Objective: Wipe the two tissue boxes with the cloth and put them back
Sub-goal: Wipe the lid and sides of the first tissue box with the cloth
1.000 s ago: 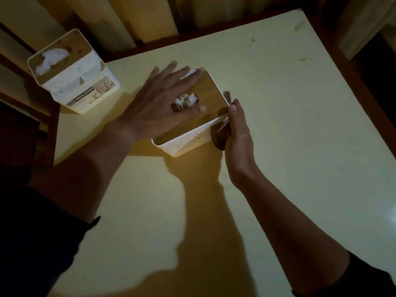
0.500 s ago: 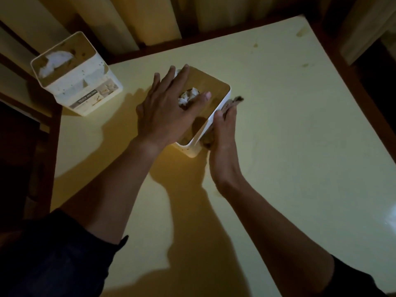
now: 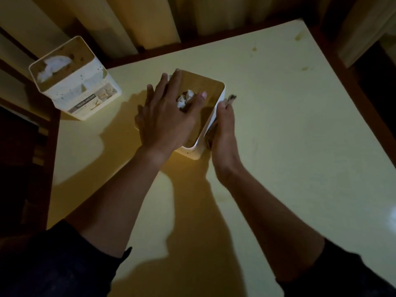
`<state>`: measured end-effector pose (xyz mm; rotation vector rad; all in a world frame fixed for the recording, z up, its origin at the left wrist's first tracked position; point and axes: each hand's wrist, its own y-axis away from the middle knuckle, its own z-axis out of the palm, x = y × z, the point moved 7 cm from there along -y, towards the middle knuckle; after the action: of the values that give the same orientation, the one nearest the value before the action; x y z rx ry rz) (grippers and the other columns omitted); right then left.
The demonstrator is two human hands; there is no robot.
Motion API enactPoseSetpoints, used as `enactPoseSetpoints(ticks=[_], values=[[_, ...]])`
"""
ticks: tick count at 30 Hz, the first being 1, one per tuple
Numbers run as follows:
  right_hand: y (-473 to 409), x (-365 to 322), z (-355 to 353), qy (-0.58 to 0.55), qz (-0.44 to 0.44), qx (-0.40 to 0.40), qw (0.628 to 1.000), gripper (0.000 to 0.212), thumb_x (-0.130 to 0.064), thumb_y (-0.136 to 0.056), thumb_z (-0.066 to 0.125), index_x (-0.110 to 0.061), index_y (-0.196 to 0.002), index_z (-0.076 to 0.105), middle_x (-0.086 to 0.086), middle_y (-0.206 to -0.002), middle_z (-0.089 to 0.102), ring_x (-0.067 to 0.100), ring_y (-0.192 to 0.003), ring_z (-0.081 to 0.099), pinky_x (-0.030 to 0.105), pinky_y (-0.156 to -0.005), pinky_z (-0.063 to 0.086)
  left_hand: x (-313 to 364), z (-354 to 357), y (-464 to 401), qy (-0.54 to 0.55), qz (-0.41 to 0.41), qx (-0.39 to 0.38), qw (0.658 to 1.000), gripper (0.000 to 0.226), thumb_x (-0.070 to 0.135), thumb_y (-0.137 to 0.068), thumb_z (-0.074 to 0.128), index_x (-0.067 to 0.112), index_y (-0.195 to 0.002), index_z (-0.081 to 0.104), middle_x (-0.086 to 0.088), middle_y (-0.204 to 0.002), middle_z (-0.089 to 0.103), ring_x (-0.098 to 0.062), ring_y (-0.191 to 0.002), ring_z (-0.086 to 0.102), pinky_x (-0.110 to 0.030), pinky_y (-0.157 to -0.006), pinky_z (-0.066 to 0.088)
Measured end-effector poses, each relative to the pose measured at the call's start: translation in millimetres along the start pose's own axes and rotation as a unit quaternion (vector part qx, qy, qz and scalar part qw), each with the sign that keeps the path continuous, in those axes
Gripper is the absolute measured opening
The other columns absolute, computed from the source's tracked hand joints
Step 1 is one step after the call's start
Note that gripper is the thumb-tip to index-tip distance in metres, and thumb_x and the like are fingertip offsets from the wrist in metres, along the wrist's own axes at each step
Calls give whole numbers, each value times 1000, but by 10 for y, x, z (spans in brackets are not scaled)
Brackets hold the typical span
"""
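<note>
Second tissue box (image 3: pixel 75 82) blocks far-left corner; table (image 3: pixel 300 136) right side open.

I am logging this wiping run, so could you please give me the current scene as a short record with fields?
surface: pale yellow table with a few small stains near its far edge
box being wiped: white tissue box with wooden lid, near the table's middle, tissue poking from the lid
left hand: laid flat on the lid, fingers straight, steadying the box
right hand: presses a dark cloth against the box's right side
second box: tissue holder at the table's far left corner, untouched
lighting: dim
</note>
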<state>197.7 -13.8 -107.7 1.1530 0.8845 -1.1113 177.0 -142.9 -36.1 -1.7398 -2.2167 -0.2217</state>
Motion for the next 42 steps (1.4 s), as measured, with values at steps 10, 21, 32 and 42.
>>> enactPoseSetpoints(ticks=[10, 21, 32, 42], values=[[820, 124, 194, 64, -43, -62, 995, 94, -77, -100, 32, -27, -173, 2, -22, -176, 8, -1, -162, 9, 53, -134, 19, -23, 20, -4, 11, -17, 11, 1000, 80, 81, -93, 33, 44, -162, 17, 9, -172, 16, -29, -159, 10, -63, -122, 15], [645, -475, 305, 17, -125, -55, 991, 83, -63, -105, 35, -28, -172, 3, -10, -179, 10, 17, -166, 14, 64, -128, 28, -35, -8, -3, 19, -26, 7, 999, 79, 76, -96, 36, 40, -163, 16, 4, -172, 15, -32, -158, 11, -61, -120, 18], [-83, -125, 2, 27, 5, -26, 999, 101, -101, -76, 42, -40, -157, 40, -13, -159, 53, 12, -147, 51, 56, -124, 37, -20, 0, -2, 1, -25, 15, 1000, 80, 80, -94, 33, 41, -163, 16, 5, -172, 17, -31, -158, 14, -62, -119, 18], [800, 139, 227, 44, -70, -72, 994, 80, -61, -106, 31, -33, -172, -5, -21, -179, -1, 5, -166, 3, 60, -132, 19, -16, -6, 12, 23, -32, 16, 999, 79, 79, -94, 36, 43, -162, 17, 8, -172, 16, -28, -159, 11, -60, -121, 14]])
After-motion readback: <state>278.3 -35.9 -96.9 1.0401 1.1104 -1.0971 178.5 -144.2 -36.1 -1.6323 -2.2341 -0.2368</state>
